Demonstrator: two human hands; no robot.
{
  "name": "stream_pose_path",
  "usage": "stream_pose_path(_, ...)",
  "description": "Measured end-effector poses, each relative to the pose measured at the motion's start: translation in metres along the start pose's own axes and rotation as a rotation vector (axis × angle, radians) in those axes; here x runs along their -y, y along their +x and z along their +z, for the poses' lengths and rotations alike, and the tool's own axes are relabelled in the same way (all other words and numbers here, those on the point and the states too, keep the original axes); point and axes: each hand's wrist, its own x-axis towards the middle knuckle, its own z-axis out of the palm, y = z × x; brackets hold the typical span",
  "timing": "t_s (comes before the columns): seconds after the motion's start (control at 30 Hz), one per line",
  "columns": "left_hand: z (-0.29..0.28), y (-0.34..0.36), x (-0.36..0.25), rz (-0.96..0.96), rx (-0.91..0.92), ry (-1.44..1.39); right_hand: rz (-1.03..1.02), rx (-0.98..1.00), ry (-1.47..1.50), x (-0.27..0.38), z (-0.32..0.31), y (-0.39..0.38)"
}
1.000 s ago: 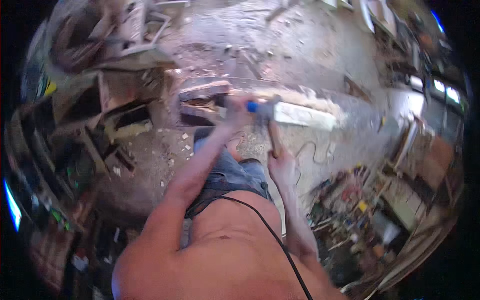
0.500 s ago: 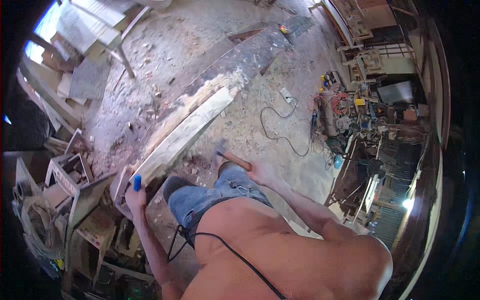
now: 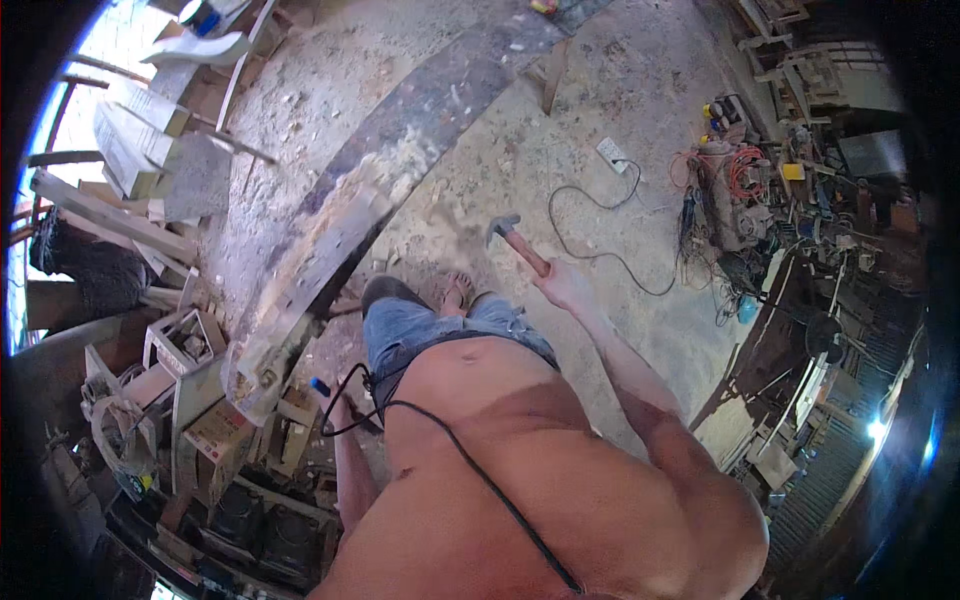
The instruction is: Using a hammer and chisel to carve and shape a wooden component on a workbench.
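Observation:
My right hand (image 3: 560, 285) grips a claw hammer (image 3: 520, 245) by its wooden handle, its metal head over the concrete floor to the right of a long workpiece. My left hand (image 3: 337, 408), partly hidden beside my body and a black cable (image 3: 455, 445), is closed on a blue-handled tool (image 3: 320, 387), whose working end I cannot make out. The long, dark workpiece (image 3: 440, 90) runs diagonally from lower left to upper middle, with pale wood shavings (image 3: 385, 165) and a narrower board (image 3: 325, 255) on its near part. Neither hand touches it.
Wooden offcuts and boards (image 3: 140, 150) are stacked at left, above small frames and boxes (image 3: 215, 450). At right lie a power strip (image 3: 611, 155) with a looping cable and a heap of tools and orange cords (image 3: 740, 170). My feet (image 3: 457, 290) stand beside the workpiece.
The view has turned. My hands, earlier together at the workpiece, are now apart: the right with the hammer out over the floor, the left with the blue-handled tool down beside my body.

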Motion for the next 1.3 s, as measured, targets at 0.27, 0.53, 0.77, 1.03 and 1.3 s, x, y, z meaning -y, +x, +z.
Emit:
stream_pose_path(0.27,0.045,-0.013,-0.03,-0.393,-0.075,-0.654,-0.25,0.021,0.097,0.088,-0.084,0.136)
stream_pose_path(0.53,0.159,0.037,-0.158,-0.26,-0.29,-1.021,-0.82,-0.234,-0.129,0.227,-0.136,0.326)
stream_pose_path(0.77,0.255,0.068,-0.214,-0.524,-0.708,-1.274,-0.986,-0.011,-0.402,0.292,-0.208,0.489)
stream_pose_path(1.03,0.376,0.089,-0.265,-0.258,-0.52,-1.449,-1.033,0.4,-0.467,0.301,-0.29,0.59)
stream_pose_path(1.3,0.391,0.062,-0.267,-0.265,-0.559,-1.508,-0.79,0.569,-0.52,0.314,-0.297,0.598)
